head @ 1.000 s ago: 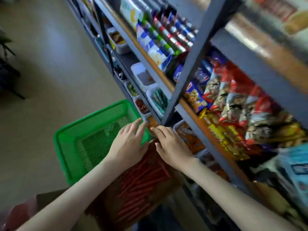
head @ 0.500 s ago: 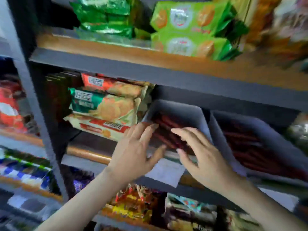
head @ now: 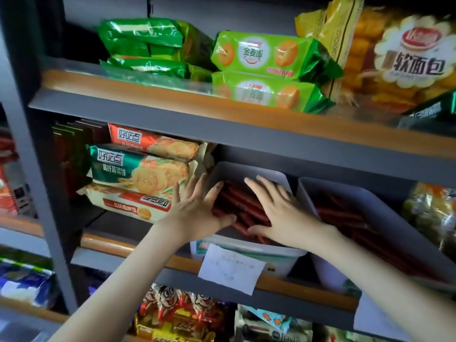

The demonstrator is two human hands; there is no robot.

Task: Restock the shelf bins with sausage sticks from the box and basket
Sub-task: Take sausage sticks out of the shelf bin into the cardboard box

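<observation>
Grey plastic shelf bin (head: 249, 170) sits tilted forward on the middle shelf (head: 111, 244), a dark metal board with a wood-coloured front strip. It holds a loose heap of thin red sausage sticks (head: 243, 207). Both hands reach into it from below. The left hand (head: 197, 213) lies at the bin's left side with straight, spread fingers and the thumb stretched out across the near sticks, gripping nothing. The right hand (head: 278, 211) lies flat on top of the heap with its palm down and fingers straight, pointing toward the back wall of the bin, also gripping nothing.

Just to the right, touching or nearly touching, stands a second grey plastic bin (head: 350, 193), likewise filled with red sticks. A white paper note (head: 232, 267) hangs from the front of the first bin, over the shelf edge. Left of the bins lie stacked biscuit packs in orange, green and cream wrappers (head: 138, 169). On the shelf above rest bright green biscuit packs (head: 266, 55) and a yellow bag of soft bread (head: 407, 60).
</observation>
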